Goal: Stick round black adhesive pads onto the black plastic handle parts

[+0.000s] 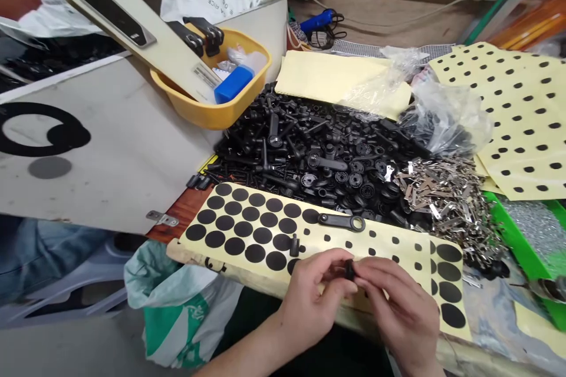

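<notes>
Both hands meet over the front edge of the table. A small black part [349,270] is pinched between the fingertips of my left hand [312,297] and touched by the fingertips of my right hand [400,306]. Under and behind them lies a yellow sticker sheet [318,256] with large and small black dots. A black crank-like arm [342,222] with a ring at one end rests on the sheet beyond my hands. To the left of my fingers, a small black knob-like piece [294,245] stands on the sheet.
A heap of black plastic parts [327,153] spreads behind the sheet, with small metal clips [451,200] at its right. Further right is a green tray [517,241]. A yellow basket [194,112] stands back left. More dotted sheets [522,129] lie back right. A bag [177,306] hangs below.
</notes>
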A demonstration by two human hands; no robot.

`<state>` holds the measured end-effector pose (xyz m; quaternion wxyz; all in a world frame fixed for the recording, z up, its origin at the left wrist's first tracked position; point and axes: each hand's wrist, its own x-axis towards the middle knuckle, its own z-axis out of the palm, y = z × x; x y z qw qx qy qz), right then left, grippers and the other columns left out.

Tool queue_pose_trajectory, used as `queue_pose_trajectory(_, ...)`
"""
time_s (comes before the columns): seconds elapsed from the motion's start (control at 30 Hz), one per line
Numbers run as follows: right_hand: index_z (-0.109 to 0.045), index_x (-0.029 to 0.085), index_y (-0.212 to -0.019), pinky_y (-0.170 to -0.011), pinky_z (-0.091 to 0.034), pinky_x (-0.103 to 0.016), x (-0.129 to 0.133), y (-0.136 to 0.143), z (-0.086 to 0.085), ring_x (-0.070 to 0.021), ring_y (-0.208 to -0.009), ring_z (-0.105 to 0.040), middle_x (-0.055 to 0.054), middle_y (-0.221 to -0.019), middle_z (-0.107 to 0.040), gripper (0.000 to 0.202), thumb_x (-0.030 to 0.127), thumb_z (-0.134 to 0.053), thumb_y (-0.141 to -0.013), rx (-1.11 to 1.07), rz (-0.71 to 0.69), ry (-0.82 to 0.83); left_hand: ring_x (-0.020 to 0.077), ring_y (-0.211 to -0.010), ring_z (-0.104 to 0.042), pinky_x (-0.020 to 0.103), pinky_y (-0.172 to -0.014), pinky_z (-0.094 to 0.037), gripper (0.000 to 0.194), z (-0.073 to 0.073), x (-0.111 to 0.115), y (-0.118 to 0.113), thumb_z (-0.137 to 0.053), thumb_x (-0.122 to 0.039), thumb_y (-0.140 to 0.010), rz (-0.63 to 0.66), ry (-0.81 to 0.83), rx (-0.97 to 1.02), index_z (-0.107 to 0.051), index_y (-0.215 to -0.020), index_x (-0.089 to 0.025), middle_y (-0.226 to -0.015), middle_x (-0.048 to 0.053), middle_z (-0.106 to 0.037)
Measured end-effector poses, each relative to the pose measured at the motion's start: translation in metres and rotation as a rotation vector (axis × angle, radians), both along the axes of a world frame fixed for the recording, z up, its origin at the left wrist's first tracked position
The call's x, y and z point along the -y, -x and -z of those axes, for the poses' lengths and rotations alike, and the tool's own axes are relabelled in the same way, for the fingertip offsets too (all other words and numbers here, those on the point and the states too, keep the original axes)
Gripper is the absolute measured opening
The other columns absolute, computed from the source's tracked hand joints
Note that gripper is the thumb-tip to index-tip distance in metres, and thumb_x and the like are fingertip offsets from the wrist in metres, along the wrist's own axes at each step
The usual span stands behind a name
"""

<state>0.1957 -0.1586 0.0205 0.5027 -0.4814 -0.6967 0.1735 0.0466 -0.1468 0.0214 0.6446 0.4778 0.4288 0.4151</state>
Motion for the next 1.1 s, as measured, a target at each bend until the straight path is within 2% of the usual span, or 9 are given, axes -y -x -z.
queue_pose_trajectory(0.1, -0.076, 0.022, -0.086, -0.056, -0.060, -0.025, -0.003, -0.002, -0.003, -0.0181, -0.066, -0.070, -0.005, -0.076, -0.072, 0.017, 0.009, -0.066, -0.082, -0.085, -0.058, 0.096, 0.0122, -0.060, -0.062, 0.024, -0.061, -0.053, 0.023, 0.001, -0.002, 0.000, -0.058, -0.011, -0.074, 0.015, 0.074, 0.097, -0.065, -0.095, -0.015, -0.077, 0.001, -0.065)
queue_pose_trajectory(0.23, -0.077, 0.022, -0.086, -0.053, -0.059, -0.025, -0.007, -0.005, -0.006, -0.0179, -0.064, -0.070, -0.005, -0.073, -0.071, 0.011, 0.016, -0.068, -0.084, -0.147, -0.099, 0.164, 0.0107, -0.057, -0.062, 0.022, -0.059, -0.053, 0.023, 0.001, -0.005, -0.001, -0.060, -0.007, -0.069, 0.010, 0.128, 0.142, -0.066, -0.090, -0.014, -0.073, -0.001, -0.064)
queue_pose_trajectory(0.33, -0.077, 0.022, -0.085, -0.054, -0.059, -0.024, -0.007, -0.008, -0.006, -0.0170, -0.063, -0.070, -0.005, -0.072, -0.071, 0.012, 0.015, -0.067, -0.084, -0.136, -0.113, 0.175, 0.0100, -0.056, -0.061, 0.021, -0.059, -0.052, 0.024, 0.004, -0.005, -0.002, -0.061, -0.007, -0.068, 0.020, 0.150, 0.154, -0.067, -0.091, -0.014, -0.072, -0.001, -0.065)
queue_pose_trajectory(0.47, -0.075, 0.021, -0.088, -0.055, -0.059, -0.024, -0.007, -0.012, -0.009, -0.0169, -0.065, -0.069, -0.005, -0.075, -0.071, 0.018, 0.007, -0.065, -0.082, -0.048, -0.147, 0.098, 0.0097, -0.058, -0.060, 0.021, -0.059, -0.053, 0.022, 0.002, -0.005, -0.003, -0.061, -0.009, -0.071, 0.052, 0.139, 0.189, -0.066, -0.092, -0.014, -0.071, -0.001, -0.064)
queue_pose_trajectory(0.57, -0.072, 0.018, -0.088, -0.059, -0.058, -0.024, -0.006, -0.012, -0.011, -0.0167, -0.069, -0.068, -0.006, -0.077, -0.070, 0.018, 0.004, -0.064, -0.081, 0.016, -0.109, 0.038, 0.0096, -0.059, -0.060, 0.021, -0.059, -0.052, 0.019, -0.002, -0.005, -0.004, -0.061, -0.010, -0.073, 0.059, 0.119, 0.207, -0.065, -0.090, -0.014, -0.074, -0.001, -0.065)
queue_pose_trajectory(0.87, -0.066, 0.017, -0.095, -0.068, -0.056, -0.025, 0.002, -0.013, -0.011, -0.0163, -0.075, -0.067, -0.007, -0.083, -0.068, 0.019, 0.002, -0.060, -0.085, 0.192, -0.058, -0.024, 0.0128, -0.061, -0.065, 0.025, -0.064, -0.054, 0.018, 0.001, -0.009, 0.001, -0.060, -0.013, -0.078, 0.167, 0.153, 0.257, -0.064, -0.095, -0.015, -0.076, 0.001, -0.065)
queue_pose_trajectory(0.93, -0.066, 0.016, -0.097, -0.070, -0.057, -0.026, 0.003, -0.013, -0.009, -0.0172, -0.076, -0.068, -0.008, -0.084, -0.069, 0.020, 0.002, -0.059, -0.086, 0.255, -0.035, -0.063, 0.0140, -0.064, -0.065, 0.026, -0.065, -0.054, 0.019, 0.003, -0.009, 0.001, -0.059, -0.013, -0.078, 0.177, 0.136, 0.220, -0.064, -0.096, -0.015, -0.077, 0.001, -0.065)
queue_pose_trajectory(1.03, -0.065, 0.015, -0.100, -0.072, -0.057, -0.028, 0.003, -0.015, -0.006, -0.0186, -0.078, -0.069, -0.009, -0.085, -0.071, 0.023, 0.000, -0.057, -0.086, 0.345, -0.023, -0.150, 0.0150, -0.072, -0.063, 0.026, -0.068, -0.053, 0.023, 0.006, -0.007, -0.002, -0.058, -0.011, -0.077, 0.093, 0.005, 0.061, -0.065, -0.099, -0.016, -0.082, 0.003, -0.067)
queue_pose_trajectory(1.1, -0.065, 0.015, -0.100, -0.071, -0.057, -0.028, 0.002, -0.016, -0.004, -0.0183, -0.077, -0.069, -0.009, -0.084, -0.071, 0.021, 0.001, -0.056, -0.087, 0.355, -0.039, -0.150, 0.0145, -0.071, -0.062, 0.026, -0.068, -0.053, 0.022, 0.008, -0.006, -0.003, -0.057, -0.012, -0.079, 0.088, -0.023, 0.020, -0.064, -0.099, -0.017, -0.082, 0.003, -0.067)
